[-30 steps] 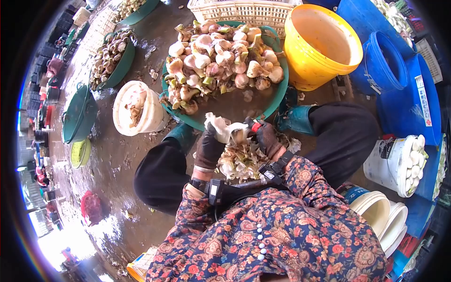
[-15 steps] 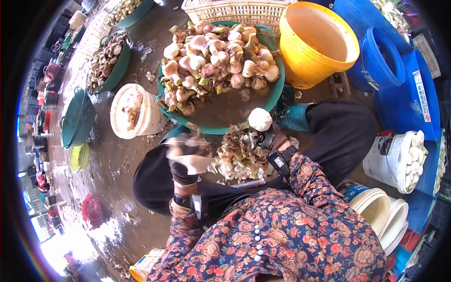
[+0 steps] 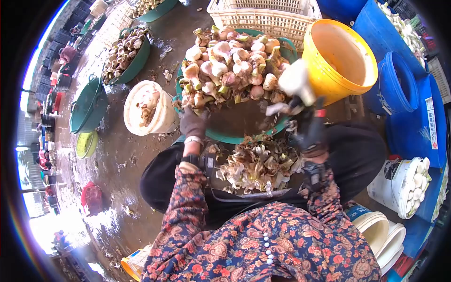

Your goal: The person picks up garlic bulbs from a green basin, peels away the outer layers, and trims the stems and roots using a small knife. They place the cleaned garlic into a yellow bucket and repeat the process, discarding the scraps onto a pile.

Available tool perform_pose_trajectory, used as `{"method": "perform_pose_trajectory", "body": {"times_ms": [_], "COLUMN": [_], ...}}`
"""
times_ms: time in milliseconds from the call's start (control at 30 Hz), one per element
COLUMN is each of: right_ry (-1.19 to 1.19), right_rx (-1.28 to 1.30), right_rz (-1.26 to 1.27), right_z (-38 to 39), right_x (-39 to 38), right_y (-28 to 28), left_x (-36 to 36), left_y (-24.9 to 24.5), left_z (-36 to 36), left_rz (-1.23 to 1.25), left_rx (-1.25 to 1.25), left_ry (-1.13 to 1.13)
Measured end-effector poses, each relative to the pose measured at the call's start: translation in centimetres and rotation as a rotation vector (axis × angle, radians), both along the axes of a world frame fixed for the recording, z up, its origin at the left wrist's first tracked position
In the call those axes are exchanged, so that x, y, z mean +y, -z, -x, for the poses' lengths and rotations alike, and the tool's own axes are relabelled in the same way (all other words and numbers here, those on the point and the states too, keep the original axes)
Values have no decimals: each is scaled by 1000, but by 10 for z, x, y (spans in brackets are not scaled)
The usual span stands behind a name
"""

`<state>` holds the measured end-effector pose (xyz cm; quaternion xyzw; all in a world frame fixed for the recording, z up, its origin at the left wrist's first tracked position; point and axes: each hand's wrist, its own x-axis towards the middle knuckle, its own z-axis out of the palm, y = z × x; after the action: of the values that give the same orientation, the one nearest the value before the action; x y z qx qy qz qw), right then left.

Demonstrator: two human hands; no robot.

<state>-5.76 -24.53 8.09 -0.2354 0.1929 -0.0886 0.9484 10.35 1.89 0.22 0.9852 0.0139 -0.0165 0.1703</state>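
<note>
My left hand (image 3: 193, 124), in a dark glove, reaches over the near left rim of a green tub (image 3: 225, 137). Its fingertips meet the edge of a heap of untrimmed garlic bulbs (image 3: 230, 63); whether they grip one I cannot tell. My right hand (image 3: 307, 129), also gloved and smeared by motion, is raised at the tub's right side. A white, cleaned garlic bulb (image 3: 295, 81) is at its fingers, blurred, in front of the yellow bucket (image 3: 315, 70). A small red-marked dark piece (image 3: 321, 113) shows beside that hand. Dry garlic skins (image 3: 258, 162) lie piled between my legs.
A white bucket (image 3: 133, 127) with peelings stands left of the tub. Behind the tub is a cream plastic crate (image 3: 263, 19). Blue bins (image 3: 399, 84) line the right side, with a white bucket of cleaned garlic (image 3: 390, 183) nearby. More green tubs (image 3: 87, 110) stand farther left.
My right hand has lifted the white bulb from above the skins up and right toward the yellow bucket. My left hand has moved forward to the garlic heap. The view has shifted slightly.
</note>
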Motion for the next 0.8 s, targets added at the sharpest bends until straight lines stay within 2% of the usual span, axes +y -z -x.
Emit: {"method": "perform_pose_trajectory", "body": {"times_ms": [33,67,133,167,233,300,367,433,500,533,567,600,633,700,767,800], "right_ry": [92,99,-150,-176,-306,-205,-251,-301,-274,-253,-225,-196,-164,-149,-144,-207], "right_rx": [-7,-8,-69,13,-48,149,123,98,238,188,200,195,191,199,202,225], "right_rz": [13,16,215,348,185,281,371,464,329,560,542,516,492,415,337,467], "right_z": [-1,-1,-1,0,6,6,4,4,0,3,-1,4,8,13,16,16], "right_x": [0,-4,-14,-3,18,50,58,66,81,85,90,89,88,86,85,82], "right_y": [-47,-41,-16,-7,38,63,114,121,84,71,86,99,101,78,68,67], "left_x": [4,0,-10,-12,-17,-21,-24,-20,-27,-32,-38,-43,-45,-46,-43,-41], "left_y": [12,14,20,23,26,15,-5,-4,-21,-25,-27,-27,-47,-60,-61,-62], "left_z": [-14,-23,-38,-41,-46,-43,-25,-4,37,60,80,93,102,115,118,118], "left_rz": [20,23,-212,-207,-168,-125,-56,433,942,1022,1101,896,830,506,459,408], "left_rx": [-81,-82,-338,-342,-320,-247,-161,177,552,600,646,564,467,220,214,209], "left_ry": [13,20,304,306,310,297,261,180,291,330,372,416,587,694,695,695]}}
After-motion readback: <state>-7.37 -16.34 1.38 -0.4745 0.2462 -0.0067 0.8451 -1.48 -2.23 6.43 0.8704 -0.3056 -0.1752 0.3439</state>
